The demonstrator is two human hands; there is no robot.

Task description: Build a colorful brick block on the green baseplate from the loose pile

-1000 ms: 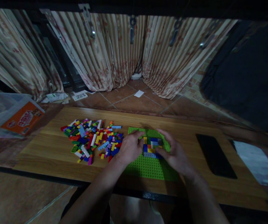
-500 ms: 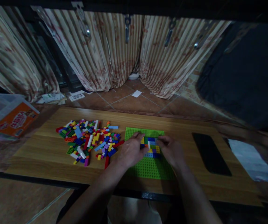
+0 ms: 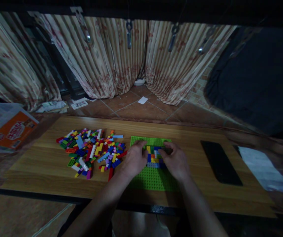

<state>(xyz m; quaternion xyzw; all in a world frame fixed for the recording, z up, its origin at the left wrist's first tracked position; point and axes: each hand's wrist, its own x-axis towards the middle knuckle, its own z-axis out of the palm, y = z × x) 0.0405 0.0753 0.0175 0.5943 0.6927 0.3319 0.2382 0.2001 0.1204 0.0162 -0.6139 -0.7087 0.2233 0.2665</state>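
Note:
A green baseplate (image 3: pixel 153 179) lies on the wooden table (image 3: pixel 45 171) and carries a small patch of mixed-colour bricks (image 3: pixel 154 157). My left hand (image 3: pixel 133 158) rests on the plate's left part, fingers curled against the patch's left edge. My right hand (image 3: pixel 175 160) sits on the right, with its fingertips pinched together at the patch's upper right corner. What either hand's fingers hold is hidden. A pile of loose bricks (image 3: pixel 89 151) in many colours lies just left of my left hand.
A dark phone (image 3: pixel 220 162) lies flat right of the plate, and a pale sheet (image 3: pixel 263 168) lies beyond it. A clear plastic box with an orange label (image 3: pixel 9 129) stands off the table's left end. Curtains and a tiled floor are behind.
My right hand has drawn in to the left and closed its fingers at the patch's upper right. My left hand has stayed by the patch's left edge. The camera has shifted slightly.

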